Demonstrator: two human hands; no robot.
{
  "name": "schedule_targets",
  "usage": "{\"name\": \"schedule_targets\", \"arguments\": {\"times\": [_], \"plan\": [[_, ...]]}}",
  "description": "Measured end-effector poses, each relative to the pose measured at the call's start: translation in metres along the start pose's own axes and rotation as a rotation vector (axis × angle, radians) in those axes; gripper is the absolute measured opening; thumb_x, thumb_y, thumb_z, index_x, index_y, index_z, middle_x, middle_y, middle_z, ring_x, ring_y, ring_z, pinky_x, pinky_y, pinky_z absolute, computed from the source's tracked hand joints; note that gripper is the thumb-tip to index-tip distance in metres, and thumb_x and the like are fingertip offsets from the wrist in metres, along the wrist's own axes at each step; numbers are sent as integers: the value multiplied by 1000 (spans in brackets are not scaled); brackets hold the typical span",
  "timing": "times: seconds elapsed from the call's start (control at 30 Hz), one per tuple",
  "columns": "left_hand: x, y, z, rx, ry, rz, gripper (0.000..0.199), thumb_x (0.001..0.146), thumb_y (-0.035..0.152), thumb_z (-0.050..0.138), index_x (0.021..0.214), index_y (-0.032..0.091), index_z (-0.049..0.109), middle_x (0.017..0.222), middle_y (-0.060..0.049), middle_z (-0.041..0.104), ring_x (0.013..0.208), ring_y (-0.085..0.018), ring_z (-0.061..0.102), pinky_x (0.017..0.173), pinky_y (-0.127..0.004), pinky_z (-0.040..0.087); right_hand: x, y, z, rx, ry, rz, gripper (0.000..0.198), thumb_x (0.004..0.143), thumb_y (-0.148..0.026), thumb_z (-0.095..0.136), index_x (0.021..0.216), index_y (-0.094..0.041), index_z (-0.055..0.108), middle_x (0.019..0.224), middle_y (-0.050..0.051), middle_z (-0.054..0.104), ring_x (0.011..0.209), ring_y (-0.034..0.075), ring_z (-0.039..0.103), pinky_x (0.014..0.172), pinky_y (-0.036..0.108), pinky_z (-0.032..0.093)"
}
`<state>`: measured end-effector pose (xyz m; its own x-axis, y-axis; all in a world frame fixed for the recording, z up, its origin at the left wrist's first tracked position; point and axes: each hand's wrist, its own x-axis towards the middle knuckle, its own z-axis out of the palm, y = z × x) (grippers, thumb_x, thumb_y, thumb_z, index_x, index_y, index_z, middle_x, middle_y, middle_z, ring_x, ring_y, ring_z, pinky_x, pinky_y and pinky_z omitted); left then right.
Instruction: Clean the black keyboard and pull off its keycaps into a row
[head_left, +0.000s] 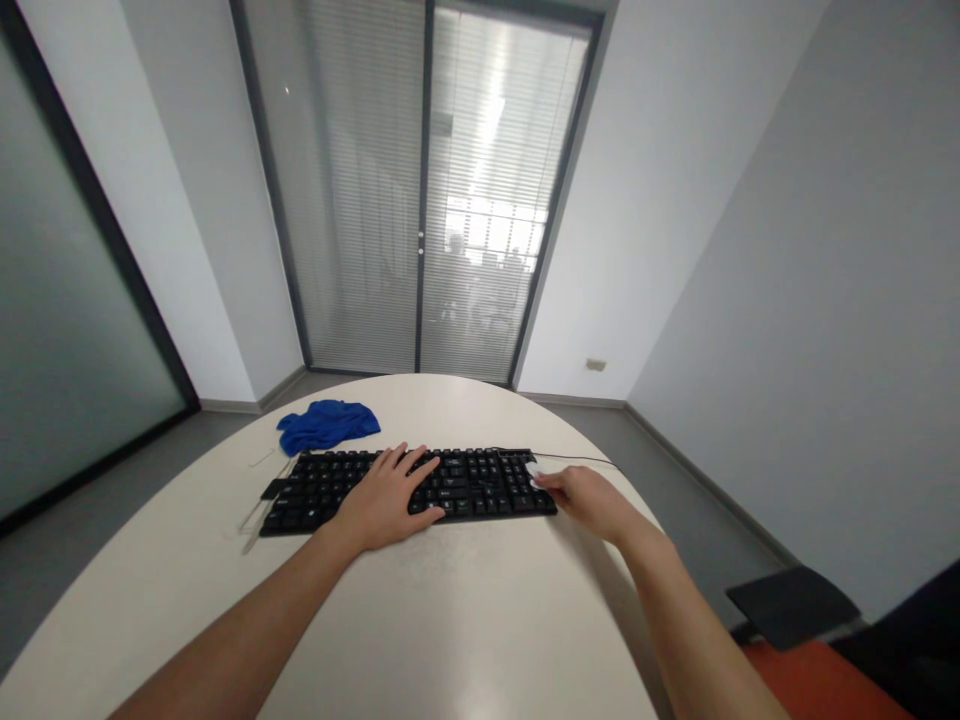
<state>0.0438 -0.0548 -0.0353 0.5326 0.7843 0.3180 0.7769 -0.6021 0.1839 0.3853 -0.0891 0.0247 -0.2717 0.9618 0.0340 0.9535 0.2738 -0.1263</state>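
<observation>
A black computer keyboard lies across the white round table. My left hand rests palm down on the keyboard's middle, fingers spread, holding nothing. At the number pad on the right end, my right hand pinches a small white wad, perhaps tissue or cotton, against the keys. Most of the wad is hidden by the fingertips. By the keyboard's left end lie a small black piece and thin pale sticks, whose kind I cannot make out.
A crumpled blue cloth lies behind the keyboard's left part. The keyboard's thin cable runs off the right edge of the table. A chair with an orange seat stands at the lower right.
</observation>
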Motion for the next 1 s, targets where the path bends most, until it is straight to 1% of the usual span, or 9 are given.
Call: {"name": "schedule_targets", "arguments": {"times": [0.1, 0.23, 0.37, 0.5, 0.6, 0.73, 0.9, 1.0], "plan": [[0, 0, 0, 4, -11, -1, 74, 88, 70, 50, 150, 30, 42, 158, -6, 37, 145, -38, 30, 119, -57, 22, -7, -11, -7, -47, -36, 21, 31, 91, -20, 52, 106, -27, 78, 101, 9, 78, 96, 27, 72, 83, 29, 48], [1, -1, 0, 0, -20, -3, 75, 87, 71, 49, 150, 30, 43, 158, -6, 37, 146, -38, 29, 119, -57, 22, -12, -21, -14, -65, -64, 30, 33, 84, -13, 55, 98, -28, 80, 100, 7, 79, 96, 26, 72, 81, 28, 48], [0, -1, 0, -13, -4, -3, 74, 87, 70, 51, 149, 31, 43, 158, -6, 38, 146, -38, 29, 120, -56, 21, -15, -28, -18, -99, -89, 70, 36, 77, -8, 56, 93, -28, 81, 96, 6, 79, 94, 27, 72, 76, 28, 47], [0, -1, 0, -17, -3, -3, 74, 87, 70, 51, 149, 32, 43, 158, -5, 38, 146, -37, 28, 120, -56, 21, -18, -31, -20, -117, -88, 112, 43, 72, -5, 55, 94, -31, 81, 96, 5, 79, 95, 27, 72, 76, 29, 47], [0, -1, 0, -15, -12, -4, 74, 87, 71, 49, 149, 32, 43, 158, -5, 37, 146, -37, 28, 120, -56, 21, -19, -30, -22, -133, -69, 138, 39, 74, -9, 58, 94, -32, 81, 95, 4, 79, 92, 27, 72, 74, 29, 48], [0, -1, 0, -1, -18, -5, 75, 87, 71, 49, 149, 30, 43, 158, -7, 38, 146, -38, 28, 119, -56, 21, -18, -25, -21, -99, 5, 102, 33, 80, -14, 58, 96, -32, 81, 96, 4, 79, 93, 25, 72, 77, 29, 49], [0, -2, 1, -10, -9, -4, 75, 86, 71, 50, 149, 31, 44, 157, -6, 39, 146, -37, 28, 120, -56, 21, -14, -27, -10, -96, -32, 84, 34, 78, -13, 60, 96, -32, 81, 96, 5, 79, 94, 26, 72, 79, 29, 50], [1, -2, 1, -6, -11, -4, 74, 87, 71, 51, 149, 31, 44, 158, -5, 38, 146, -37, 28, 120, -55, 21, -12, -31, -8, -119, -33, 83, 35, 78, -12, 59, 96, -31, 81, 96, 6, 78, 95, 26, 71, 82, 30, 50]]}}
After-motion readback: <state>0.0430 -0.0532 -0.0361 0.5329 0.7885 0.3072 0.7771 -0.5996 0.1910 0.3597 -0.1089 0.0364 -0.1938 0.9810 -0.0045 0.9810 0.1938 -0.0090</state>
